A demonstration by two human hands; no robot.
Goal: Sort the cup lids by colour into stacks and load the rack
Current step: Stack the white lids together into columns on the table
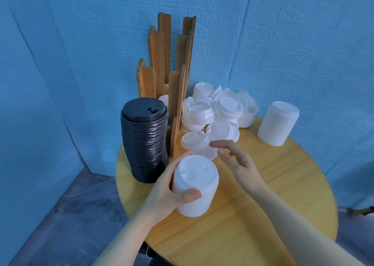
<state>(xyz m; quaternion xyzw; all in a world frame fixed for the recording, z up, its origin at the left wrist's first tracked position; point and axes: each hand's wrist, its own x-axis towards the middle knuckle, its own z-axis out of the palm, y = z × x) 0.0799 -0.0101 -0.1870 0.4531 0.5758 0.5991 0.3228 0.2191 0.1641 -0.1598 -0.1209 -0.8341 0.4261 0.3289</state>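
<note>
My left hand [166, 193] grips a stack of white lids [195, 185] standing near the middle of the round wooden table [263, 215]. My right hand [236, 158] hovers just behind that stack, fingers spread and holding nothing, its fingertips over a loose white lid [194, 141]. A heap of loose white lids [218, 108] lies behind it. A tall stack of black lids [144, 140] stands at the table's left edge. The wooden rack [174, 67] rises at the back, with a few white lids low between its slats. A second white stack [278, 123] stands at the right rear.
A blue textured wall closes the back and left. The table's front and right parts are bare wood. Grey floor lies below on the left. A small dark object [362, 211] shows at the far right edge.
</note>
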